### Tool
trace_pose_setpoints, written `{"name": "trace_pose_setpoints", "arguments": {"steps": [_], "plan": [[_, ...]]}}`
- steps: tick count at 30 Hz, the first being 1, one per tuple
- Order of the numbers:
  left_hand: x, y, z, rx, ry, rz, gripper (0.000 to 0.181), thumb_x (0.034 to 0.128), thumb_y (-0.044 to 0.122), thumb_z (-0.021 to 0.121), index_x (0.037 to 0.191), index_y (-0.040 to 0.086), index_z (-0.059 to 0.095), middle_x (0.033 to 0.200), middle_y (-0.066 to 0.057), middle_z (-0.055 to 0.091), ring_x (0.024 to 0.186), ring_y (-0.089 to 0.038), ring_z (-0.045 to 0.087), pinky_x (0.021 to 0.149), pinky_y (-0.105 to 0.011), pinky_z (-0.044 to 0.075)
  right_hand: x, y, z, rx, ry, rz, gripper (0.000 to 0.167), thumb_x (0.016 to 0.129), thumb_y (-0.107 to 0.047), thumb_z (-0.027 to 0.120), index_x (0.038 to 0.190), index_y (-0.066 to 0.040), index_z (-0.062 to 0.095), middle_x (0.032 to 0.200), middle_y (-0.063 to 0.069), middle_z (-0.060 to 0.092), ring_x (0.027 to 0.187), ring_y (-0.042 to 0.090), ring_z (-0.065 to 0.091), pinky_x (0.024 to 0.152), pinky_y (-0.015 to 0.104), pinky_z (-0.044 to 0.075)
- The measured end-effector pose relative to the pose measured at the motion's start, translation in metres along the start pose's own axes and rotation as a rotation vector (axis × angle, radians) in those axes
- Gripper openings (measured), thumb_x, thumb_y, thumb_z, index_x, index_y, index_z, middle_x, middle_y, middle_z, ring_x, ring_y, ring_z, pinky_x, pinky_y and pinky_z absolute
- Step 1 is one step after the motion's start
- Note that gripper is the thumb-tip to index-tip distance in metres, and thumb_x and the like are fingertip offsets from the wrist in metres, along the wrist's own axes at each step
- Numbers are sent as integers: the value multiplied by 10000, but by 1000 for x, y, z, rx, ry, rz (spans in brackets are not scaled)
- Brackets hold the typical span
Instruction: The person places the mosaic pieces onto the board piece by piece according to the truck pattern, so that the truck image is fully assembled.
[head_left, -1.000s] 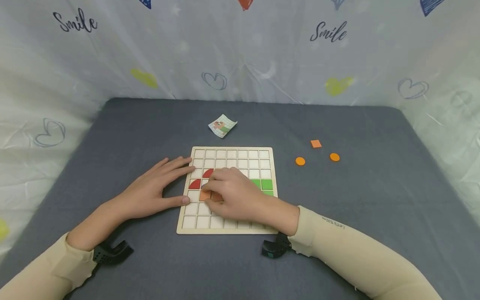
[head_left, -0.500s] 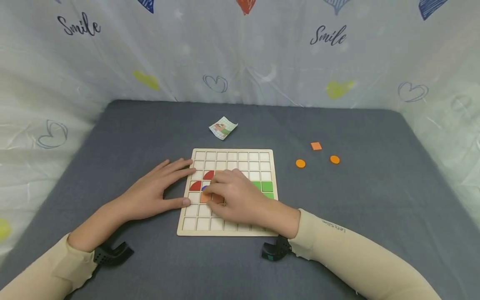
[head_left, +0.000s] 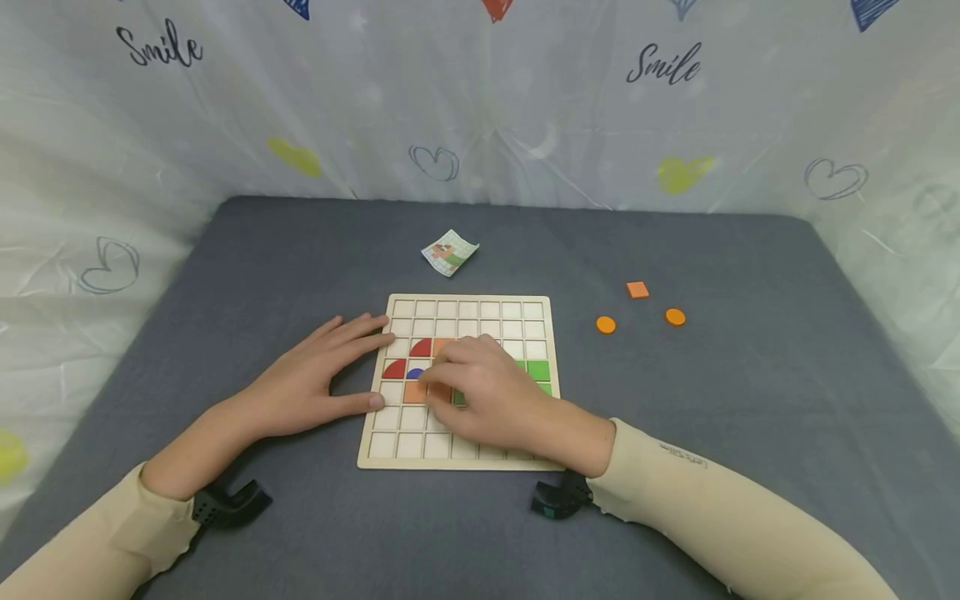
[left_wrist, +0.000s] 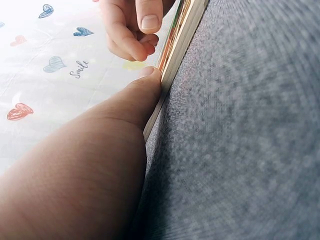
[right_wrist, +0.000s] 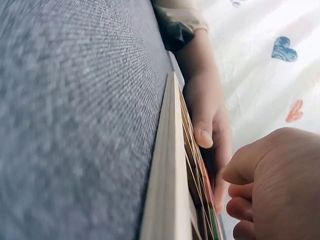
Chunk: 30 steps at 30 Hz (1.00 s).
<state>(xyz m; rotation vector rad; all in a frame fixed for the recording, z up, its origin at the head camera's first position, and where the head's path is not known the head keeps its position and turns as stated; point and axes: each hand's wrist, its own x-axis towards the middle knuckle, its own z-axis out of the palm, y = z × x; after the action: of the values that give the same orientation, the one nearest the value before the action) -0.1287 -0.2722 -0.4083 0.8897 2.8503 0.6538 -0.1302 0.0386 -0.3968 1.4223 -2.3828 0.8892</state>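
A pale wooden grid board (head_left: 480,309) lies on the table. My left hand (head_left: 300,379) is spread at its left side, fingertips and thumb touching the edge. Over the board's middle, my right hand (head_left: 495,392) has loosely bent fingers; in the left wrist view its thumb (left_wrist: 149,21) stands apart from the fingers, and no piece shows between them. Just left of its fingertips is a blue half-round piece (head_left: 416,374) in a cell. Around it sit two red quarter-round pieces (head_left: 394,369), an orange square (head_left: 414,392) and green squares (head_left: 538,371). The right hand hides several cells.
A small printed picture card (head_left: 450,252) lies behind the board. To the right are two loose orange discs (head_left: 605,325) and an orange square tile (head_left: 637,290). A patterned curtain (head_left: 510,100) hangs behind the grey table (head_left: 765,375).
My right hand has drawn slightly right, uncovering the blue half-round piece and more of the orange square. The left hand stays at the board's edge. The head view has shifted a little.
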Motion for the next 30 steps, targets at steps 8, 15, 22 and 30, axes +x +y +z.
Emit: {"name": "trace_pose_setpoints", "arguments": {"steps": [8,15,22,30], "plan": [[1,1,-1,-3,-3,1,853,974,657,756,1686,298,451,1790,61,272,1660,-272,234,1377,-491,92,-5,3,-13,-13,20,32,111,966,-155,814,1071,-146,848,996,-63,719,932,140,636,816,332,492],[0,3,-2,3,-7,-8,855,972,665,754,1682,291,460,1791,56,272,1658,-280,237,1377,-494,101,-17,8,-25,-1,40,86,134,960,-145,810,1085,-123,853,988,-34,719,929,148,635,818,351,483],[-1,2,-2,14,-14,-21,882,962,686,750,1690,293,445,1792,70,262,1667,-256,210,1379,-482,89,-27,12,-38,1,79,115,121,961,-131,796,1065,-107,851,997,-21,723,921,152,621,847,362,480],[0,2,-1,15,-10,-14,886,962,687,750,1692,292,441,1792,67,264,1667,-253,210,1378,-478,88,-41,20,-52,-15,111,147,134,966,-115,787,1085,-84,841,1010,2,721,972,183,641,867,411,492]]}}
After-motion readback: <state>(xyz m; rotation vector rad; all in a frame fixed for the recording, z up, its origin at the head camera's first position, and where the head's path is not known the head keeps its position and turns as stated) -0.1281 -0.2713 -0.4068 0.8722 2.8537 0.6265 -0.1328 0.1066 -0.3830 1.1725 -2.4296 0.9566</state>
